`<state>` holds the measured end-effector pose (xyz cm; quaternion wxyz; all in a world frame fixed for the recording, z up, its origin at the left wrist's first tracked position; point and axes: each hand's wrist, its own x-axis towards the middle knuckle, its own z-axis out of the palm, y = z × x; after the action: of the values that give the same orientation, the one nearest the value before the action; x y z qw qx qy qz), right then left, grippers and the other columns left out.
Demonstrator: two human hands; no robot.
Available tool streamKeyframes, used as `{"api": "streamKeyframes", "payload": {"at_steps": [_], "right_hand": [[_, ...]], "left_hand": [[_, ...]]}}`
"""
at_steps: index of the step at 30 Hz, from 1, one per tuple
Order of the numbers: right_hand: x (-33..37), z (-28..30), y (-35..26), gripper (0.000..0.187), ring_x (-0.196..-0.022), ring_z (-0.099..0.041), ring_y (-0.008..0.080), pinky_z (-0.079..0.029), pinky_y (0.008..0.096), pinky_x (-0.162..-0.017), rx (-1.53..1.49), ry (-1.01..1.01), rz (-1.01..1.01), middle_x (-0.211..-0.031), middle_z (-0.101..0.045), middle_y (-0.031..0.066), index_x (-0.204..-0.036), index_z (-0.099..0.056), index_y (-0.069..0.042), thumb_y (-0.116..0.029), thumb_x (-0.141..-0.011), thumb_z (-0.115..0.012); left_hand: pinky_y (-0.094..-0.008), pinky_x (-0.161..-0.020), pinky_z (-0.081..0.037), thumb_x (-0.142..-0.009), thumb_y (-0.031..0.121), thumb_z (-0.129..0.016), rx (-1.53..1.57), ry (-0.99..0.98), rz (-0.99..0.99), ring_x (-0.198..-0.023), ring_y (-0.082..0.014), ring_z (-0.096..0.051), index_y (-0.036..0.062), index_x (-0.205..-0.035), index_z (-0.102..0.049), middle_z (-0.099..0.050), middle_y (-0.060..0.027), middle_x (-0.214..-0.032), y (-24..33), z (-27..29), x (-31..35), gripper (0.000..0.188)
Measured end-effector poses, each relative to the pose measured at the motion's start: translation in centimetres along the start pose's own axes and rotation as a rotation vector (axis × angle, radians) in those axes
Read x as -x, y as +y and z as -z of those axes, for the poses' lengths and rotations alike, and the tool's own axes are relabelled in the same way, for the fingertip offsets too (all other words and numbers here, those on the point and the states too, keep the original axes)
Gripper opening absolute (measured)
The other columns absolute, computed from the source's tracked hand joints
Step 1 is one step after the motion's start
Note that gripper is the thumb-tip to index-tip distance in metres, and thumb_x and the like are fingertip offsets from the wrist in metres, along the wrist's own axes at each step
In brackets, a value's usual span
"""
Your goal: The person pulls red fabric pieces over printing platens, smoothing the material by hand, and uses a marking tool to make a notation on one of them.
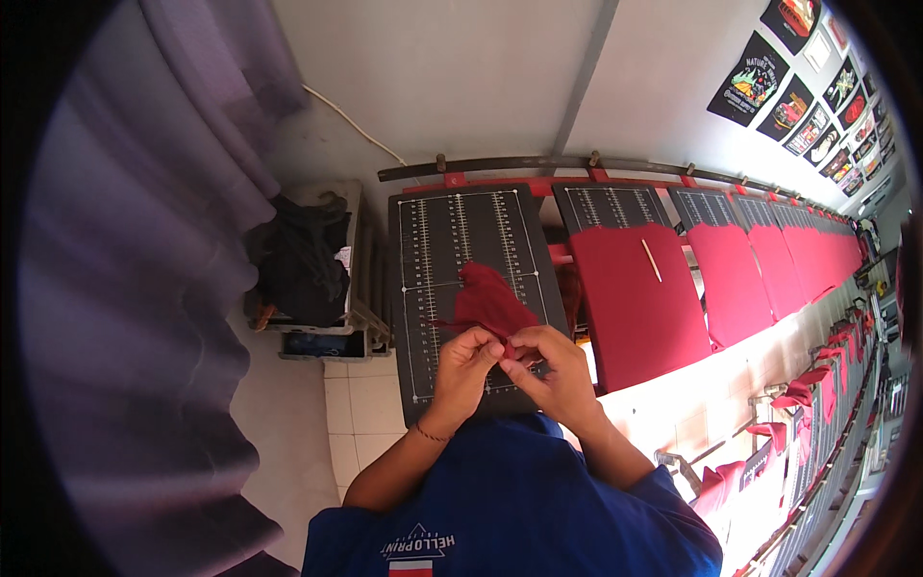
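Note:
A small piece of dark red cloth (488, 300) lies over the middle of a black printing board (433, 231) marked with white ruler lines. Its near end is bunched up between my two hands. With thumb and fingertips pressed together, my left hand (466, 370) pinches the edge of the cloth. Close beside it, my right hand (553, 370) also pinches the gathered fabric. The fingertips of both hands nearly meet above the board's near part. Folds and fingers hide exactly what is pinched there.
To the right, a row of similar boards carries red fabric panels (639, 308); a thin pale stick (652, 260) lies on the nearest. A grey crate (361, 279) with dark cloth stands left. A purple curtain (144, 317) hangs further left. A dark rail (510, 165) runs behind the boards.

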<state>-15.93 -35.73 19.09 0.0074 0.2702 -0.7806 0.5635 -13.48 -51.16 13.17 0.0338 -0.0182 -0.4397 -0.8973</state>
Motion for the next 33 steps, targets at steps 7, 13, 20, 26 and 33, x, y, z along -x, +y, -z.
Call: {"api": "streamKeyframes", "payload": {"at_steps": [7, 13, 20, 26, 33], "right_hand": [[0.9, 1.0, 2.5, 0.005, -0.067, -0.062, 0.0088, -0.052, 0.0241, -0.063, -0.164, 0.184, -0.155, -0.082, -0.065, 0.0044, -0.093, -0.065, 0.001, 0.001, -0.088, -0.065], [1.8, 16.0, 5.3, 0.025, -0.088, -0.058, 0.0124, -0.049, 0.0278, -0.071, 0.067, 1.008, -0.044, -0.096, -0.060, 0.0054, -0.096, -0.059, -0.002, -0.024, -0.102, -0.050], [-8.3, 28.3, -2.2, 0.027, -0.094, -0.060, 0.0121, -0.049, 0.0278, -0.078, 0.106, 1.226, 0.295, -0.103, -0.064, 0.0048, -0.112, -0.067, -0.001, -0.023, -0.099, -0.057], [-27.0, 29.6, 3.9, 0.036, -0.078, -0.067, 0.0186, -0.056, 0.0317, -0.061, 0.178, 0.652, -0.144, -0.091, -0.070, 0.0112, -0.106, -0.069, 0.003, -0.030, -0.095, -0.061], [-24.6, 32.4, -5.2, 0.031, -0.092, -0.068, 0.0188, -0.059, 0.0309, -0.065, -0.008, 0.900, 0.289, -0.107, -0.067, 0.0123, -0.114, -0.064, 0.003, -0.023, -0.099, -0.056]], "left_hand": [[-0.0284, -0.071, -0.047, -0.095, 0.004, -0.063, -0.557, -0.027, -0.221, -0.078, -0.0120, -0.057, -0.0001, -0.088, -0.058, -0.060, -0.0054, -0.086, 1.6, -0.2, 1.1, 0.010], [-0.0324, -0.078, -0.044, -0.100, 0.012, -0.051, -1.342, 0.563, -0.758, -0.083, -0.0204, -0.052, 0.0041, -0.091, -0.052, -0.054, -0.0092, -0.092, 14.7, 7.1, 5.6, 0.012], [-0.0322, -0.086, -0.047, -0.102, 0.007, -0.049, -1.751, 0.810, -1.318, -0.090, -0.0236, -0.060, -0.0046, -0.104, -0.060, -0.063, -0.0123, -0.096, 35.9, 9.0, -0.8, 0.016], [-0.0497, -0.077, -0.045, -0.101, 0.020, -0.051, -2.158, 0.693, -1.048, -0.092, -0.0434, -0.058, -0.0027, -0.090, -0.055, -0.061, -0.0235, -0.094, 40.5, 12.3, -15.9, 0.026], [-0.0431, -0.073, -0.049, -0.104, 0.031, -0.049, -1.849, 0.789, -1.417, -0.082, -0.0337, -0.062, 0.0017, -0.100, -0.064, -0.067, -0.0178, -0.093, 44.4, 5.4, -14.3, 0.033]]}}
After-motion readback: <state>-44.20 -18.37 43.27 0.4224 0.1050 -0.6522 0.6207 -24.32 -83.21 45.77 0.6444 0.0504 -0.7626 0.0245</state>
